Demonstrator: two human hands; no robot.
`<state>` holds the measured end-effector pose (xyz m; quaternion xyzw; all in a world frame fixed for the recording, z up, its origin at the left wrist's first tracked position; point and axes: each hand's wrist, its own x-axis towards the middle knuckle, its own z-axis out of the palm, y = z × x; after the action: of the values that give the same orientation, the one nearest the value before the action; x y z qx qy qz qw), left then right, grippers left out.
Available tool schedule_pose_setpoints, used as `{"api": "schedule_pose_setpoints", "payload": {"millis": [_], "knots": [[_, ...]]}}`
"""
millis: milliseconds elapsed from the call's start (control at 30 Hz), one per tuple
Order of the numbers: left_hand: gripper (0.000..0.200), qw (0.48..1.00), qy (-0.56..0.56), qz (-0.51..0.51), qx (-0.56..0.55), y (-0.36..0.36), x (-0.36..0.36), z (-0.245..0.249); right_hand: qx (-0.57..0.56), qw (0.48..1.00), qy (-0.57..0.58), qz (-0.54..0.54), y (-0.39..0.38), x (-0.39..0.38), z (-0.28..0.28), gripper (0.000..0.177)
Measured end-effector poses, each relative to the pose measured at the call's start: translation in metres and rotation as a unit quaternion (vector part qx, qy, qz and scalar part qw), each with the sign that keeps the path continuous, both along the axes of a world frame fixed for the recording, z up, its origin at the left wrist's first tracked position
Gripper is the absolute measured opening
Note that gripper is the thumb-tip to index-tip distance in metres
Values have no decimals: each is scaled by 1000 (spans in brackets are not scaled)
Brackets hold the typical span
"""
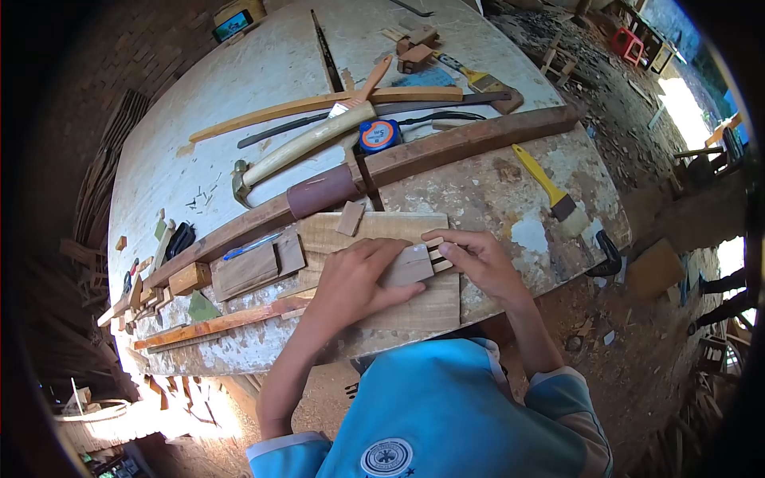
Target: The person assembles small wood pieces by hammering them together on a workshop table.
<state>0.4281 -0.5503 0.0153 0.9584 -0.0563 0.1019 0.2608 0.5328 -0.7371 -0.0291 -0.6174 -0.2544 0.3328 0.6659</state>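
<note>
Block (408, 267) sits over the pale board (434, 299), table's near edge. Left hand (358, 279) lies across it from 9 o'clock: fingers on far side, thumb on near side, clamped partway around, no visible gap. Right hand (482, 259) comes in from 3 o'clock, thumb and forefinger nearly together in a pinch on the thin strips (441, 259) at the block's 3 o'clock end; other fingers curled. Can't tell if strips are loose or part of the block.

Step in hand, my read: seating or lining up strips at that end, block steadied by the left. Next move would call for a firm left hold, strips kept straight, light push or pull along the 9-to-3 line; forcing sideways could snap one.

From block: chip (350, 218) at 10 on board, hammer (307, 149) farther at 10–11, tape measure (379, 135) near 12, yellow brush (546, 182) at 2, pen (251, 247) at 9. None of these touched by either hand.
</note>
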Motion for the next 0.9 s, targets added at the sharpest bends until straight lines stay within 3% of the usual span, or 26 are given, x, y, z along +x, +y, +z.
{"api": "schedule_pose_setpoints", "payload": {"millis": [100,300,767,867,900], "knots": [[53,1000,-5,14,-11,0,2,-3,-34,997,42,48,-4,8,-2,28],[52,999,-13,17,-34,0,0,-4,18,993,102,57,-2,10,6,27],[51,991,11,-6,-133,7,0,2,44,994,89,48,-1,5,-4,30],[54,957,-61,68,-276,16,-6,-10,22,997,73,31,0,2,-1,30],[56,901,-45,81,-423,12,-5,3,16,997,66,25,0,2,0,30]]}}
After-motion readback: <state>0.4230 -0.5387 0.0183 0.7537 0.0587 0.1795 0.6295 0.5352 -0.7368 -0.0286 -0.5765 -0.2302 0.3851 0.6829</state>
